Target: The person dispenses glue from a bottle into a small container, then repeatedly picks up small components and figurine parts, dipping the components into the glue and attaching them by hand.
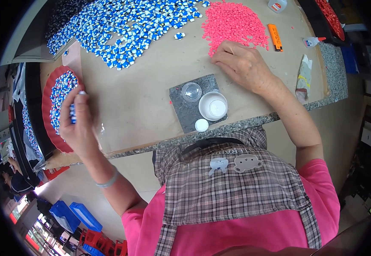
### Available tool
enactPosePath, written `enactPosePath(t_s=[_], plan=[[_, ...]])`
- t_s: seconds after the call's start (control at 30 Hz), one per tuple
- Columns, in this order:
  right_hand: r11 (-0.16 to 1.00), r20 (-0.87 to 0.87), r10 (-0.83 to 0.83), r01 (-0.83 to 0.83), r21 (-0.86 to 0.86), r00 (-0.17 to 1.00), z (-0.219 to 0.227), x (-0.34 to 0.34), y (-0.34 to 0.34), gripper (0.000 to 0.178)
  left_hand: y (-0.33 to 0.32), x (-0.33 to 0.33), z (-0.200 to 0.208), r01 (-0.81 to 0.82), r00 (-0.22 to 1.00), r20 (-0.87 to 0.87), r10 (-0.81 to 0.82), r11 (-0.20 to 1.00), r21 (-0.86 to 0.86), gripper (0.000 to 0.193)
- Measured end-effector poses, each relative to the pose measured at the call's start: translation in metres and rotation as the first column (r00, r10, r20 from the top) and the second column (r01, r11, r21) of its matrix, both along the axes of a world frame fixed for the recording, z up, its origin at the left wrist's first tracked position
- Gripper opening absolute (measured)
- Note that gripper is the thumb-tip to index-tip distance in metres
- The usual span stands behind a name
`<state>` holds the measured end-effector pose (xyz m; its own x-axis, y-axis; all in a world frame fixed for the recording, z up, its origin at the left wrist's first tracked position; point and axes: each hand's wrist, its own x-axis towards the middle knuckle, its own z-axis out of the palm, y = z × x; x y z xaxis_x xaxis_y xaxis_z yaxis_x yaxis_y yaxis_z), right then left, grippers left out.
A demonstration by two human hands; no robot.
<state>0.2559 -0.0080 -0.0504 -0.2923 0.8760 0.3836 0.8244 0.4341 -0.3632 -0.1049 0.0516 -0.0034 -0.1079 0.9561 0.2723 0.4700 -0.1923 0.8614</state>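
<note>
My left hand is closed around several small blue-and-white pieces, at the right rim of a red fluted tray holding more of the same kind. One piece shows between thumb and forefinger. At the near edge of a pile of small pink pieces, my right hand has its fingertips pinched together; whatever they hold is hidden. Between the hands lies a dark stone slab, with a clear round cup, a white cup and a small white disc on it.
A wide heap of blue-and-white pieces covers the far left of the paper-covered table. On the right are an orange box cutter, a small glue bottle with a red tip, a clear bottle and a rolled cloth.
</note>
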Motion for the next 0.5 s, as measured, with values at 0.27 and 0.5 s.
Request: enactPosePath(t_s=[0.27, 0.5], plan=[[1.000, -0.014, 0.006, -0.006, 0.010, 1.000, 0.006, -0.003, 0.000, 0.009, 0.043, -0.073, 0.004, -0.055, 0.790, -0.569, 0.229, 0.950, 0.307, 0.019], [0.972, -0.297, -0.106, 0.036, -0.232, 0.949, 0.016, 0.007, -0.013, 0.011, 0.055, -0.092, 0.000, -0.035, 0.619, -0.768, 0.164, 0.983, 0.181, 0.023]])
